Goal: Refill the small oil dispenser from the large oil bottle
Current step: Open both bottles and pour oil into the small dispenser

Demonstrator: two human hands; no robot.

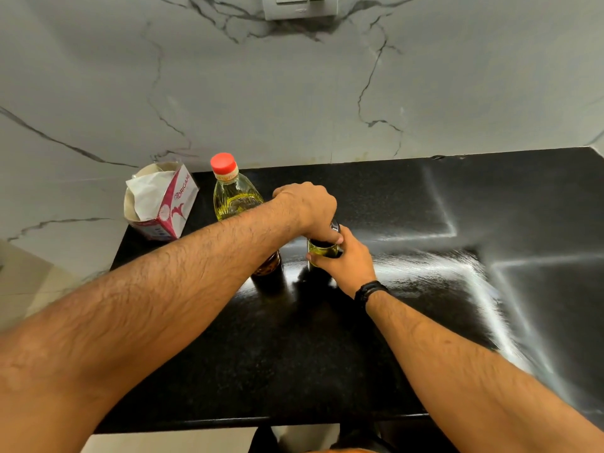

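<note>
Dispenser (322, 251) in right hand (348, 263) grip, left hand (310, 207) apparently on cap

One text can be read: "ORIGAMI" in red capitals, its last letter cut off at the fold, running up the white-and-red side of the tissue box (170, 204) at the back left corner of the counter (327, 371). The band under the cap of the oil bottle (233, 194) carries print too blurred to read.
</note>
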